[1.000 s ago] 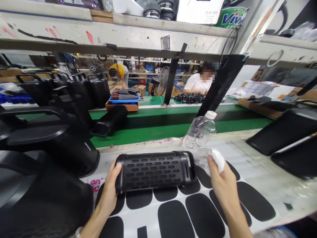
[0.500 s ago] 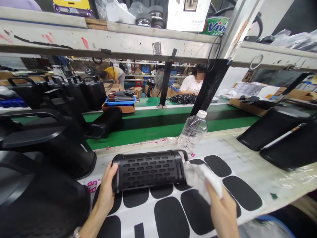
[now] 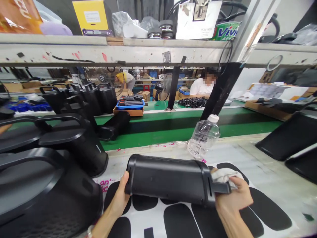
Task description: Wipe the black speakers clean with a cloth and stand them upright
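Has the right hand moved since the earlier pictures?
Yes. The right hand, holding a cloth, drew back from the water bottle to the right end of the speaker.

Bare forearms lead to the left grip (image 3: 118,198) and right grip (image 3: 234,198); thin pale band (image 3: 88,233) at the left wrist.

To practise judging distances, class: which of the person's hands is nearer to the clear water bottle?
Right. The right hand, holding a cloth at the right end of the speaker, sits close in front of the bottle; the left hand grips the far left end.
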Demonstrator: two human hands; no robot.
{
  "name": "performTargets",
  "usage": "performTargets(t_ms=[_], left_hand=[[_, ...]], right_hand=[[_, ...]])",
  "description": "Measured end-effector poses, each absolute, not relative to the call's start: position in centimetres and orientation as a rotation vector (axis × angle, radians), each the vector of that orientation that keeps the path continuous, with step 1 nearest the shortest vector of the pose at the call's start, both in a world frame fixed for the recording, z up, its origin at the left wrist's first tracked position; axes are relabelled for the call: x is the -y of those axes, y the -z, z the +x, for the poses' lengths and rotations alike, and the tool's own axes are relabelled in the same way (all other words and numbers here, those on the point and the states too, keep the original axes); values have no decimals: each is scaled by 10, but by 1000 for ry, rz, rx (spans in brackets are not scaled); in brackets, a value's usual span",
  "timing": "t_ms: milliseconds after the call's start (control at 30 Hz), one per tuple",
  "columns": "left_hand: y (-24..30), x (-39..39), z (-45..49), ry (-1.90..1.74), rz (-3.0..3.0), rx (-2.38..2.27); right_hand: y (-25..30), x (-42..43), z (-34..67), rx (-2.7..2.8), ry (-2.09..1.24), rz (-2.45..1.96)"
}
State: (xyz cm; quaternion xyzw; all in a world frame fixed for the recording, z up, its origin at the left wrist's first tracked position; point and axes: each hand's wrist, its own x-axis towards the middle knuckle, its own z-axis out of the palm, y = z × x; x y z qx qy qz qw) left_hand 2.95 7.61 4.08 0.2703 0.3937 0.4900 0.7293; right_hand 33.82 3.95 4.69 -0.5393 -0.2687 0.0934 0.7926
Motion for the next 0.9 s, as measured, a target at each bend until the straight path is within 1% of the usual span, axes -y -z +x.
performTargets(t_ms=[200,367,500,567,600,667,733,800,833,900], left_hand=[[-46,-75,34,-1170,580,-809],[-43,-79,33,-1246,669,-828],[-39,-83,32,-1228,636,-915],[-39,-84,32,-1201,572,-961],[-39,-84,32,-1197,548,-981],[-40,-85,32,-1189,513,-1010],[-42,-86,32,-1166,481,-1044],[-44,-87,33,-1136,452,-1088],[-44,-88,33,-1128,447,-1105],[-42,-89,33,-1129,483,-1098]], right_hand=[[-46,-49,335,416,-241,-1075],[-47,-54,335,459,-284,-1187],[-65,-46,336,513,-257,-1302],[-75,-37,320,666,-216,-1364],[-78,-33,306,867,-191,-1392],[-80,-26,277,1480,-99,-1412],[-78,-23,257,1959,127,-1389],[-77,-23,260,2024,288,-1451],[-78,-24,270,1952,269,-1530],[-82,-24,302,1647,25,-1762]])
